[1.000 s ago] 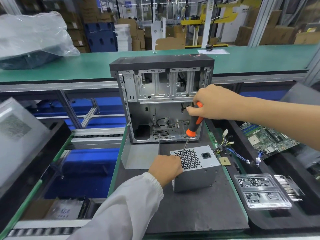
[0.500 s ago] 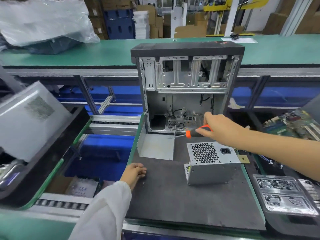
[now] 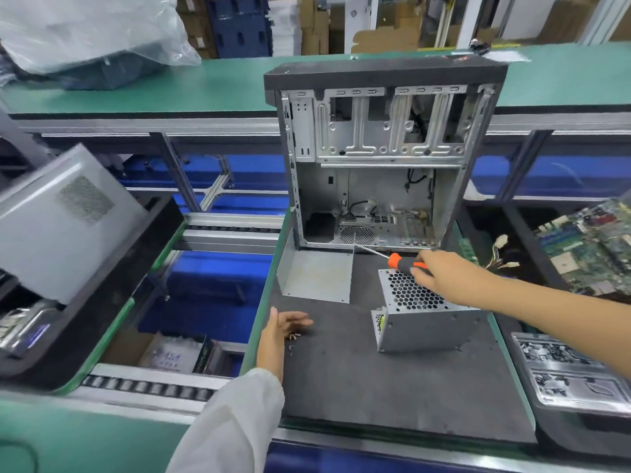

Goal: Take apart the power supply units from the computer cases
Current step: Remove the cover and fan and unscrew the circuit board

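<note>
Power supply unit (image 3: 423, 312) sits on the dark mat (image 3: 375, 387), out of and just before the upright, opened computer case (image 3: 382, 158). Right hand (image 3: 440, 274), arm extended above the unit, grips an orange-and-black screwdriver (image 3: 397, 261), shaft pointing toward the case floor. Left hand (image 3: 281, 331) rests at the mat's left edge, fingers loose, beside small screws (image 3: 293, 337).

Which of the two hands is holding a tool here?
The right hand, gripping the orange-and-black screwdriver above the grey metal power supply unit; the left hand lies open by loose small screws.

factory line, roller conveyor (image 3: 143, 387), stacked cartons (image 3: 382, 32)
</note>
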